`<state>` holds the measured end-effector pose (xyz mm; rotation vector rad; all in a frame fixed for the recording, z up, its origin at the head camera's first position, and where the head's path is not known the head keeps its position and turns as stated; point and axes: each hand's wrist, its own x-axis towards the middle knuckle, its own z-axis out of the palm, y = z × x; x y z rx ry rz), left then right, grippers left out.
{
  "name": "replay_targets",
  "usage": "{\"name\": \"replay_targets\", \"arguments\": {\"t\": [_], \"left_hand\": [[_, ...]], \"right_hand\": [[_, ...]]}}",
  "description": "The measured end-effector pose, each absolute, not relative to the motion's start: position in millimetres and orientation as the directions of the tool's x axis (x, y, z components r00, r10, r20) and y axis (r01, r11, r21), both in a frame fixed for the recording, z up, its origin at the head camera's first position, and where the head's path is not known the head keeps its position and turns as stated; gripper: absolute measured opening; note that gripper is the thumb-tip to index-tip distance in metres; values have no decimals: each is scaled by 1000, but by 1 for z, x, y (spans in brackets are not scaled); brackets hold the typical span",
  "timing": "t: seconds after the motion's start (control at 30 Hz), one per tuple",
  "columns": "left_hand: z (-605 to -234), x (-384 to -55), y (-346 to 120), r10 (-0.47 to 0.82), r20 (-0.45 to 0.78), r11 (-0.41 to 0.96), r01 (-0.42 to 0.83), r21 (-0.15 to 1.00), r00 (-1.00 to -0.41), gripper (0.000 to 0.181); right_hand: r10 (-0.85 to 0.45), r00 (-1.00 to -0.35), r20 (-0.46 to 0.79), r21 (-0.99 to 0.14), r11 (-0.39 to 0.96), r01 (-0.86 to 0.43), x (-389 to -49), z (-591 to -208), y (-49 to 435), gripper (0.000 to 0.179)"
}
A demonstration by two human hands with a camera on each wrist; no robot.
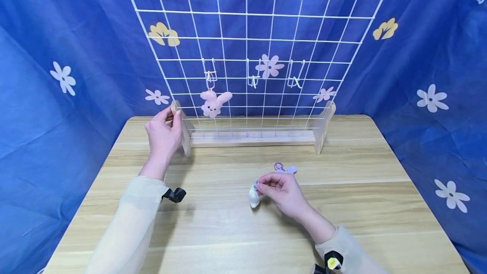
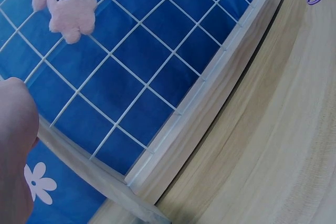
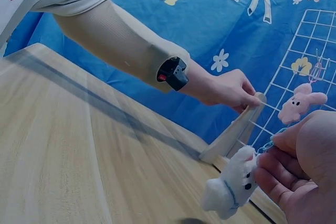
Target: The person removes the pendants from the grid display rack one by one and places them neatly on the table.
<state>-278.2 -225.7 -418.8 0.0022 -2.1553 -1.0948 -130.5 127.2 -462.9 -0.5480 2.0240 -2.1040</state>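
Observation:
My left hand (image 1: 164,132) grips the top of the left wooden upright (image 1: 185,132) of a white wire grid rack (image 1: 247,37). Between thumb and fingertips, my right hand (image 1: 283,193) pinches the light blue chain (image 3: 266,146) of a white plush keychain (image 3: 233,182), which dangles over the table. A pink plush bunny keychain (image 1: 214,104) hangs from the left hook (image 1: 210,76) on the grid. Just behind my right hand lies a lilac plush keychain (image 1: 291,170) with a purple ring (image 1: 279,166), partly covered by the hand.
Two more white hooks, a middle one (image 1: 253,80) and a right one (image 1: 294,82), sit on the grid with nothing on them. The rack stands at the back of the wood-grain table (image 1: 213,231). Blue flowered cloth (image 1: 418,54) surrounds the table.

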Motion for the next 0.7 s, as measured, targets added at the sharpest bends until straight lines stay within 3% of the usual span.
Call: {"name": "replay_targets", "arguments": {"t": [0.7], "left_hand": [[-417, -278, -226, -297, 586, 646, 292, 705, -754, 25]], "right_hand": [[-284, -954, 94, -995, -13, -94, -142, -483, 120, 14]]}}
